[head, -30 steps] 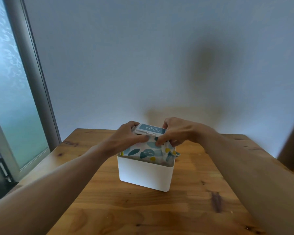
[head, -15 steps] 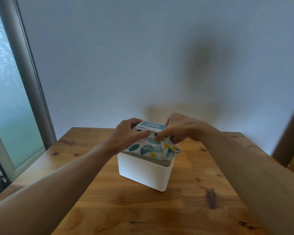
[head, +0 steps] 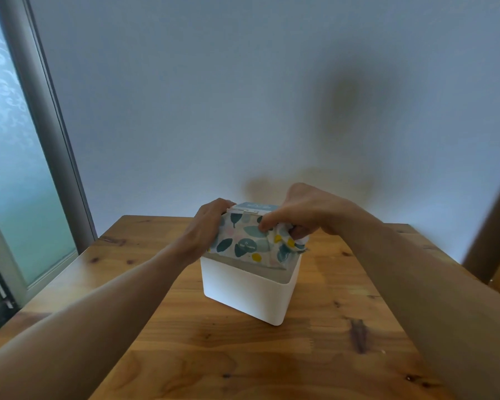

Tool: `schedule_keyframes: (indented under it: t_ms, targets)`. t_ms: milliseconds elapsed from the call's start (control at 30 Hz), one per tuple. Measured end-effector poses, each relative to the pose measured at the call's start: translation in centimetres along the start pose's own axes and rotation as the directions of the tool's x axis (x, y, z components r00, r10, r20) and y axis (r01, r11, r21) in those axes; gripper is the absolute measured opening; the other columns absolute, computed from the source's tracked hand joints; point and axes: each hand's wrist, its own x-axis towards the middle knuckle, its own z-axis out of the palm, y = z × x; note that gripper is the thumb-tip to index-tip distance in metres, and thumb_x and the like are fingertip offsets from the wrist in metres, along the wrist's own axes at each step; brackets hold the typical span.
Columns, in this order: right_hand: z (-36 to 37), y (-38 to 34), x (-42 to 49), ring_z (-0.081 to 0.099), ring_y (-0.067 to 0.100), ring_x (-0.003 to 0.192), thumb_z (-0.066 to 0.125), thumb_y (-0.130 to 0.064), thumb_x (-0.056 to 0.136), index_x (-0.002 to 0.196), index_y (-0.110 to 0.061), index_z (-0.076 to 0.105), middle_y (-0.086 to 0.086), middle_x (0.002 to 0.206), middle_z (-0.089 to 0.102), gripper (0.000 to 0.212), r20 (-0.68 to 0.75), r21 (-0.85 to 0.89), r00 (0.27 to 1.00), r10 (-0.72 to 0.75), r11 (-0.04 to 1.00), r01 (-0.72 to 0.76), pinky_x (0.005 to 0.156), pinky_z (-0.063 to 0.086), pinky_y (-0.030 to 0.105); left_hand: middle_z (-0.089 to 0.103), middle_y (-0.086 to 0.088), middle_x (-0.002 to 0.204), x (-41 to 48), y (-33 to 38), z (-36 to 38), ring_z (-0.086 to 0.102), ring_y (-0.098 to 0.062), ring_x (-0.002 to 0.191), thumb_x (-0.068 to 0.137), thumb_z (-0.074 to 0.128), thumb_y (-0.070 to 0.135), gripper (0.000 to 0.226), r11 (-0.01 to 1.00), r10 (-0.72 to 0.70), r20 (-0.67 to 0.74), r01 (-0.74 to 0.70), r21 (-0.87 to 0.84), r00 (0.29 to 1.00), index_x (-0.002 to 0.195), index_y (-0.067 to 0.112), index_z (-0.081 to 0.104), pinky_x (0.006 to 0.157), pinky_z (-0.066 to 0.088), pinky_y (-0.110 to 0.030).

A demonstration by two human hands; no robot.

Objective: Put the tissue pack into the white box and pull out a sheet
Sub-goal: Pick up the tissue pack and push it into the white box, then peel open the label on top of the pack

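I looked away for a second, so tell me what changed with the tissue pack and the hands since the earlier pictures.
Little has changed. The right hand has bunched the wrapper at the right end of the tissue pack, now crumpled over the rim. The left hand still grips the left end. The pack still sticks out well above the white box, which has not moved on the wooden table.

Wooden table point(head: 243, 356), knotty planks; white box point(head: 247, 294) standing directly on it, near centre.

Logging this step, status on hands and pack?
Left hand and right hand grip tissue pack. Pack partly in white box, not seated. No obstruction visible.
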Motion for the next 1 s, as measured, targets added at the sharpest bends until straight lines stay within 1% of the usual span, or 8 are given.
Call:
schedule_keyframes:
  t_ms: [167,300,467,567,700,800,900,1000]
  targets:
    - [-0.9,-1.1,-0.6,0.073,0.021,0.076,0.084,-0.029,0.067,0.083,-0.001,0.071,0.012,0.087,0.073,0.035,-0.021,-0.01,0.999,0.039,0.999,-0.04,0.064,0.061,0.029,0.062,-0.013,0.073,0.7,-0.1,0.9,0.061,-0.027,0.068,0.096,0.028,0.027,0.039,0.999,0.025,-0.126,-0.019,0.051,0.992,0.077,0.007,0.056,0.057,0.045,-0.028]
    - [-0.3,-0.4,-0.9,0.073,0.022,0.078,0.085,-0.026,0.067,0.081,-0.001,0.07,0.012,0.086,0.074,0.032,-0.021,0.028,0.998,0.065,0.998,-0.065,0.064,0.061,0.03,0.056,-0.016,0.073,0.5,-1.1,1.1,0.056,-0.029,0.068,0.088,0.027,0.036,0.038,0.989,0.012,-0.104,0.003,0.148,0.994,0.074,0.008,0.049,0.06,0.041,-0.036]
    - [1.2,0.4,-0.5,0.073,0.02,0.079,0.084,-0.024,0.068,0.083,-0.001,0.068,0.012,0.087,0.074,0.031,-0.041,0.144,0.996,0.084,0.987,-0.078,0.064,0.061,0.028,0.055,-0.014,0.068,1.0,-0.9,0.7,0.053,-0.024,0.063,0.095,0.033,0.022,0.036,0.964,0.013,-0.199,0.041,0.262,0.98,0.068,0.005,0.051,0.056,0.039,-0.035]
    - [1.7,0.6,0.1,0.073,0.02,0.077,0.085,-0.025,0.067,0.084,-0.001,0.068,0.012,0.085,0.073,0.033,-0.064,0.133,0.995,0.079,0.989,-0.069,0.065,0.061,0.029,0.063,-0.022,0.081,0.9,-1.1,0.6,0.058,-0.026,0.07,0.096,0.031,0.019,0.04,0.97,0.008,-0.151,0.028,0.239,0.989,0.079,-0.003,0.058,0.059,0.044,-0.037]
    - [2.3,1.3,0.9,0.073,0.022,0.079,0.085,-0.024,0.066,0.087,-0.001,0.067,0.013,0.089,0.073,0.036,-0.064,0.129,0.995,0.071,0.99,-0.062,0.069,0.061,0.031,0.061,-0.015,0.088,0.4,-1.6,0.2,0.056,-0.022,0.076,0.1,0.025,0.019,0.038,0.966,0.008,-0.088,0.015,0.259,0.996,0.08,0.009,0.056,0.055,0.045,-0.025]
    - [2.4,1.7,1.4,0.071,0.02,0.08,0.085,-0.027,0.067,0.09,-0.002,0.067,0.012,0.092,0.072,0.038,-0.067,0.128,0.996,0.053,0.991,-0.044,0.058,0.057,0.023,0.058,-0.018,0.094,0.0,-1.4,0.1,0.053,-0.028,0.081,0.099,0.023,0.022,0.036,0.956,0.018,-0.048,-0.003,0.293,0.999,0.083,0.009,0.052,0.06,0.044,-0.031]
    - [3.2,1.8,1.5,0.068,0.021,0.084,0.084,-0.027,0.067,0.096,-0.003,0.064,0.011,0.097,0.069,0.042,-0.06,0.042,0.998,0.007,0.999,-0.005,0.054,0.052,0.021,0.058,-0.018,0.099,-0.3,-1.2,0.4,0.057,-0.03,0.086,0.095,0.032,0.027,0.035,0.95,0.031,-0.013,-0.025,0.311,0.999,0.1,0.0,0.053,0.063,0.047,-0.029]
    - [3.8,1.9,1.6,0.068,0.024,0.087,0.084,-0.027,0.066,0.101,-0.002,0.064,0.012,0.098,0.068,0.047,-0.028,-0.019,0.999,-0.04,0.999,0.04,0.066,0.059,0.027,0.062,-0.015,0.104,-0.8,-1.1,0.3,0.063,-0.026,0.091,0.083,0.045,0.03,0.041,0.963,-0.002,0.007,0.0,0.27,1.0,0.115,0.004,0.048,0.064,0.058,-0.03]
